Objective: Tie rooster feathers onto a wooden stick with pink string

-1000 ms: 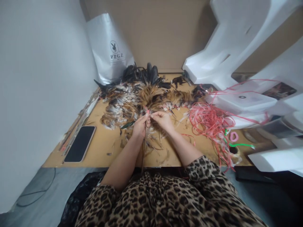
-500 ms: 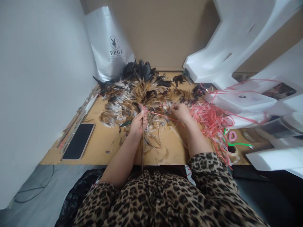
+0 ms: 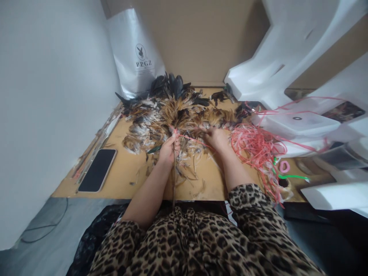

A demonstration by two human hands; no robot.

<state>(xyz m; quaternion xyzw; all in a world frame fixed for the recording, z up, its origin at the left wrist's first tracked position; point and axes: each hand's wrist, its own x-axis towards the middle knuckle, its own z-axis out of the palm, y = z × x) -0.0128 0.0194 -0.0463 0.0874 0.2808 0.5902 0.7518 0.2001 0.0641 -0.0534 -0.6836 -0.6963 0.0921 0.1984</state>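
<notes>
My left hand (image 3: 169, 148) is closed around a thin brown stick (image 3: 173, 180), which runs down toward my lap. At its top a fan of brown and black feathers (image 3: 176, 105) spreads away from me, like a feather duster. Pink-red string (image 3: 191, 138) is wound at the base of these feathers, just above my left thumb, and stretches right toward my right hand (image 3: 217, 138). That hand is at the near edge of the loose brown feathers (image 3: 220, 116), its fingers bent together. Whatever its fingertips hold is too small and blurred to make out.
A tangle of pink-red string (image 3: 253, 142) lies right of my right hand, near white foam pieces (image 3: 301, 119) and a green strip (image 3: 293, 176). A phone (image 3: 97, 170) rests at the table's left. Behind the feathers stands a silver-white bag (image 3: 138, 53); a wall (image 3: 57, 96) rises at left.
My right hand has moved slightly left and down to the loose feathers. My left hand keeps its grip on the stick. The whole view has shifted a little.
</notes>
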